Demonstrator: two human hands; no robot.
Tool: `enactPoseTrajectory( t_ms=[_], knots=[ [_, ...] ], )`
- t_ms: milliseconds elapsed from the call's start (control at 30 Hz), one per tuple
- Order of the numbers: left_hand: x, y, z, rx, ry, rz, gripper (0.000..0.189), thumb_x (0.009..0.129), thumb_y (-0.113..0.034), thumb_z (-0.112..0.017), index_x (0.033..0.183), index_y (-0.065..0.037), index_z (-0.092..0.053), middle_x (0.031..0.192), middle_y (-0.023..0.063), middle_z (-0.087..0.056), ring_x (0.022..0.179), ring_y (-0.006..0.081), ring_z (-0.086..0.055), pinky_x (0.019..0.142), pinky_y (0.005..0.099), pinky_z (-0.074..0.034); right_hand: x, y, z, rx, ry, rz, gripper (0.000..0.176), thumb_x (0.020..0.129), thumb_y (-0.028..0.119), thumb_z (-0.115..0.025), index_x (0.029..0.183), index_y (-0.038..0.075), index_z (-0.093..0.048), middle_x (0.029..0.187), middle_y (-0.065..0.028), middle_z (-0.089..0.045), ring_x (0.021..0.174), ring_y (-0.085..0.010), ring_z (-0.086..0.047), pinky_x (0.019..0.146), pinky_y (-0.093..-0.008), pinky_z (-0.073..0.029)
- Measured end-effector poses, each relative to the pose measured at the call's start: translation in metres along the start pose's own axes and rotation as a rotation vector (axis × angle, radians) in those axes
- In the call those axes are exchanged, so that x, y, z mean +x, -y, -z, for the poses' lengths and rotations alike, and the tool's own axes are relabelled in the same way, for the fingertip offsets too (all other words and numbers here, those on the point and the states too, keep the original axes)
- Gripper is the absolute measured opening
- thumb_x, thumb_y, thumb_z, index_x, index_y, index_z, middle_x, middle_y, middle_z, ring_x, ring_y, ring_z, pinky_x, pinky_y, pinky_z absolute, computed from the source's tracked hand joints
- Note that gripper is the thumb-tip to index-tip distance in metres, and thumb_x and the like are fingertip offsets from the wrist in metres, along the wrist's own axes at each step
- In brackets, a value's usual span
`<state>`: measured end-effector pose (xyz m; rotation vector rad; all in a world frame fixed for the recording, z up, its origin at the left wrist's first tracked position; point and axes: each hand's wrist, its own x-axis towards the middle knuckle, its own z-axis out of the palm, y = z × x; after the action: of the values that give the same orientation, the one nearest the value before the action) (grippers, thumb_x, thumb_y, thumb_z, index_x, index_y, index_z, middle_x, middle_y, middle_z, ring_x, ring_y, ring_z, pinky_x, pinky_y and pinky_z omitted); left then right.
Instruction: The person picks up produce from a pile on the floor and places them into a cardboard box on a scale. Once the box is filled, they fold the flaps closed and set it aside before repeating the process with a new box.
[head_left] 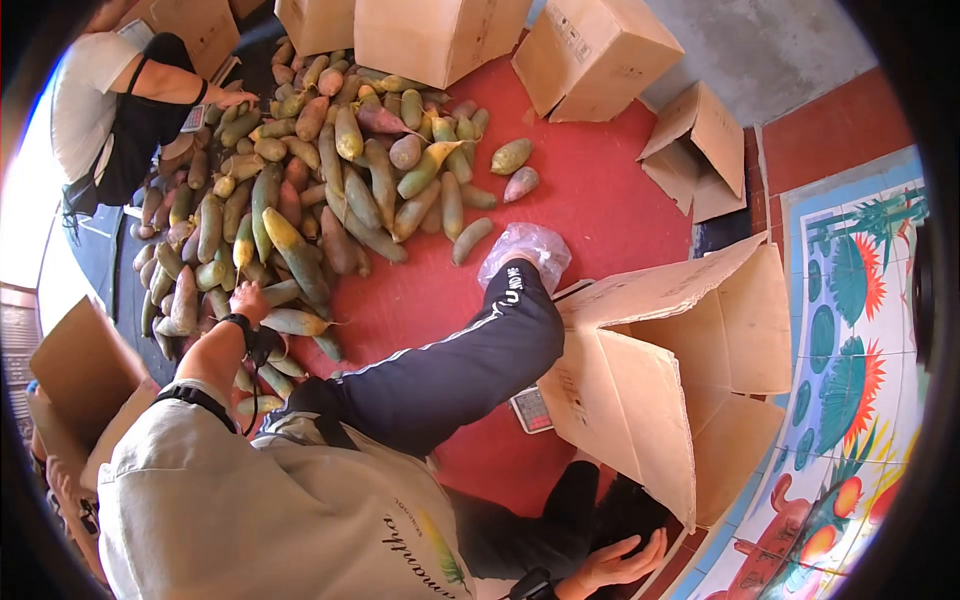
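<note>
My left hand [250,303] is at the near edge of a big heap of long green and pinkish radishes [380,180]. Its fingers are bent and appear closed on a radish [244,248]; the fingertips are small and partly hidden. A pale radish [292,321] lies right beside that hand. On the other side, my right hand [615,565] has its fingers stretched out and its thumb apart, holding nothing. It is just below the lower edge of an open cardboard box [625,400]. A scale display [531,410] sticks out beside this box.
Another person's hand [235,98] rests on the heap's far left. At lower left, a second person's hand [65,490] is near a box [90,370]. More cardboard boxes [430,40] line the back. My plastic-covered foot [525,250] stands on the red floor [600,190].
</note>
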<state>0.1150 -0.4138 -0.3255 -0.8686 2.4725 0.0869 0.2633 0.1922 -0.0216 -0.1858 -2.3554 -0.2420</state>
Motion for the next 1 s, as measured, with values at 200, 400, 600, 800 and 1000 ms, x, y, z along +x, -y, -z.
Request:
enactPoseTrajectory(
  t_ms=[200, 400, 600, 800, 1000],
  knots=[
    [-0.005, -0.004, -0.004, 0.139, 0.081, 0.116, 0.045, 0.075, -0.020, -0.064, 0.117, -0.011, -0.050, 0.123, 0.0114, -0.046, 0.118, 0.0296, -0.044, 0.094, 0.0389, -0.043, -0.021, -0.003, 0.009, -0.031, 0.100, -0.071, 0.023, 0.092, 0.009, -0.046, 0.109, -0.006, -0.052, 0.106, -0.0207, -0.055, 0.096, -0.0351, -0.055, 0.082, -0.0424, -0.045],
    [-0.012, -0.014, 0.001, 0.286, 0.147, 0.106, 0.048, 0.073, -0.020, -0.068, 0.116, -0.010, -0.051, 0.123, 0.0083, -0.045, 0.115, 0.0265, -0.045, 0.089, 0.0349, -0.046, -0.029, -0.003, 0.007, -0.039, 0.136, -0.087, 0.022, 0.092, 0.008, -0.047, 0.108, -0.006, -0.053, 0.104, -0.0201, -0.055, 0.094, -0.0344, -0.056, 0.081, -0.0420, -0.045],
    [-0.020, -0.030, 0.009, 0.122, 0.253, 0.045, 0.048, 0.068, -0.026, -0.069, 0.111, -0.007, -0.059, 0.108, 0.0131, -0.063, 0.099, 0.0208, -0.062, 0.085, 0.0334, -0.049, -0.035, -0.006, 0.003, -0.029, 0.146, -0.101, 0.021, 0.091, 0.007, -0.047, 0.107, -0.005, -0.054, 0.104, -0.0195, -0.055, 0.094, -0.0340, -0.055, 0.081, -0.0421, -0.046],
    [0.043, -0.032, -0.025, 0.260, 0.443, -0.334, 0.052, 0.060, -0.039, -0.074, 0.100, -0.007, -0.067, 0.100, 0.0102, -0.066, 0.093, 0.0228, -0.064, 0.078, 0.0338, -0.051, -0.057, -0.018, -0.005, -0.017, 0.138, -0.159, 0.020, 0.089, 0.007, -0.048, 0.105, -0.005, -0.055, 0.104, -0.0190, -0.056, 0.095, -0.0340, -0.055, 0.081, -0.0423, -0.046],
    [-0.054, -0.123, 0.096, 0.184, 0.480, -0.361, 0.045, 0.069, -0.041, -0.069, 0.099, -0.008, -0.068, 0.097, 0.0074, -0.067, 0.088, 0.0195, -0.065, 0.073, 0.0337, -0.052, -0.084, -0.030, -0.011, -0.044, 0.179, -0.261, 0.018, 0.087, 0.007, -0.051, 0.100, -0.004, -0.056, 0.102, -0.0180, -0.056, 0.093, -0.0339, -0.055, 0.081, -0.0415, -0.045]
  ],
)
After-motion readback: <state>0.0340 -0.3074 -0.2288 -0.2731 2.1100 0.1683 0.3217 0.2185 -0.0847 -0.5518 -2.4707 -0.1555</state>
